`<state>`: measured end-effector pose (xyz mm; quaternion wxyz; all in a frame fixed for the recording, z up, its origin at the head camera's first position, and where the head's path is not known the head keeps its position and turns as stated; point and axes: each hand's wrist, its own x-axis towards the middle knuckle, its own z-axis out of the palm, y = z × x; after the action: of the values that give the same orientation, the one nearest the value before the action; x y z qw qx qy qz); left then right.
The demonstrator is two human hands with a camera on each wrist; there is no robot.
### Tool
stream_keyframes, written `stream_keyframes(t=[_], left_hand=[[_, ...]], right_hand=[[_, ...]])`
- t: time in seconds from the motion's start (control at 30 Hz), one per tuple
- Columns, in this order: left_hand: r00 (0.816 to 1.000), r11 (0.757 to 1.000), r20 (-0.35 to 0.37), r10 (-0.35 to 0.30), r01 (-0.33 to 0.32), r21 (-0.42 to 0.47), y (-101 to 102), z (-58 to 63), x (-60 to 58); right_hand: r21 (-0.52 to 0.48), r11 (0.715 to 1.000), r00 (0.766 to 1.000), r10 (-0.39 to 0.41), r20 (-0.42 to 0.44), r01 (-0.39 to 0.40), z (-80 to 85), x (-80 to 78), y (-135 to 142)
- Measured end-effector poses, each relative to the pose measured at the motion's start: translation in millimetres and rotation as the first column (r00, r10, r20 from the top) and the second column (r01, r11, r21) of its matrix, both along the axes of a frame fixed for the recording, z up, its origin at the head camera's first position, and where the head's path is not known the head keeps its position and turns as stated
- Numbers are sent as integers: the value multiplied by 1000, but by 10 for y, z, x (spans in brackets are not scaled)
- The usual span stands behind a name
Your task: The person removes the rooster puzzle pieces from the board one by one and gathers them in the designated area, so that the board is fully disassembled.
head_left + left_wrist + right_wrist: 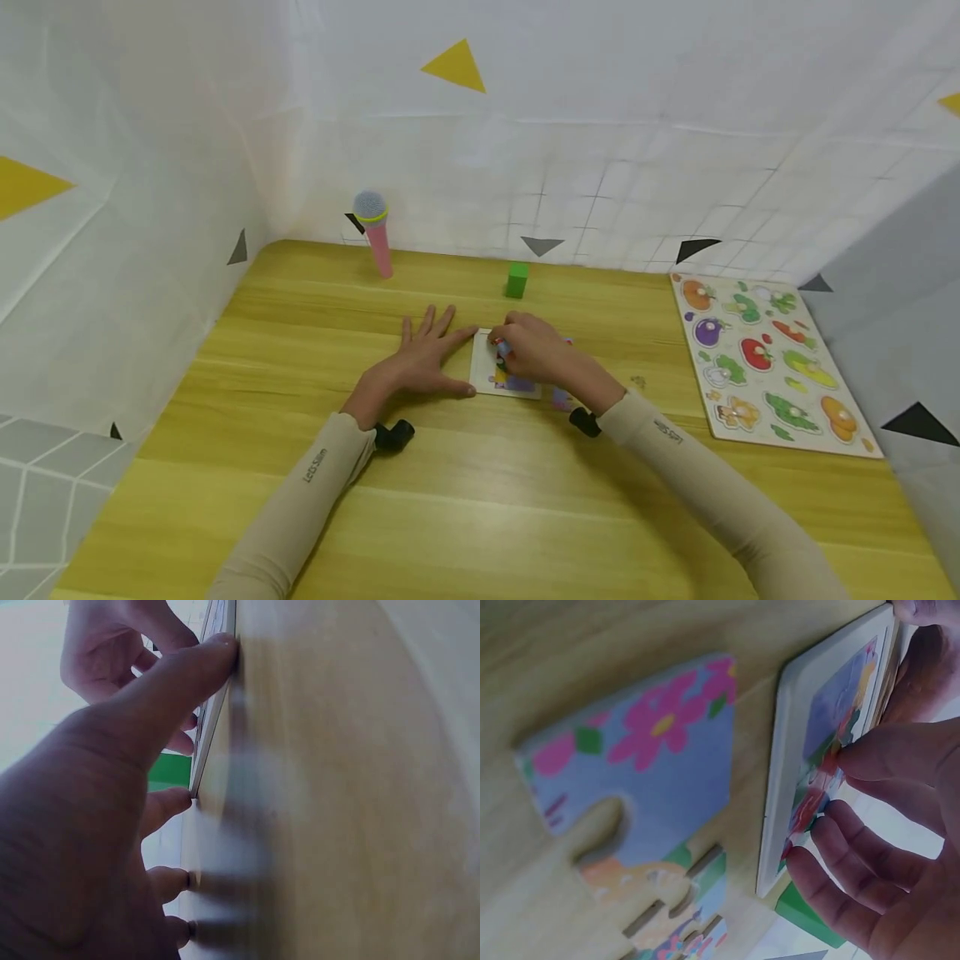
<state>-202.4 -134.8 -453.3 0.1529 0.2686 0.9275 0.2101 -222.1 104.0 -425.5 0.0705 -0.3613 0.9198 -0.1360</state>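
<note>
A small white-framed jigsaw tray lies on the wooden table, partly filled with colourful pieces. My left hand rests on the table with its fingers spread; thumb and index fingertip touch the tray's left edge, as the left wrist view also shows. Over the tray, my right hand pinches a jigsaw piece between thumb and fingers, low against the picture; the fingers hide part of it. Beside the tray, under the right wrist, lie loose jigsaw pieces with pink flowers on lilac.
Behind the tray stands a green block. A pink toy microphone is at the back left. On the right lies a vegetable puzzle board with several pieces. White patterned sheeting walls off the table's back and sides.
</note>
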Motion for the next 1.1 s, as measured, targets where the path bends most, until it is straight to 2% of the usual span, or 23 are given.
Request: stream_keyframes(t=[0.17,0.5,1.1], left_hand=[[1000,1000,0,8,-8,-5,7,10,-2],[1000,1000,8,9,-9,6,7,2,-23],[1000,1000,23,2,-2,-1,-5,11,-3]], right_hand=[[1,1000,1000,17,16,-17,0,-55,9],[-6,1000,998,-11,63,12,51,-73,-4],[-79,997,1000,7,-19,-8,-6,-34,38]])
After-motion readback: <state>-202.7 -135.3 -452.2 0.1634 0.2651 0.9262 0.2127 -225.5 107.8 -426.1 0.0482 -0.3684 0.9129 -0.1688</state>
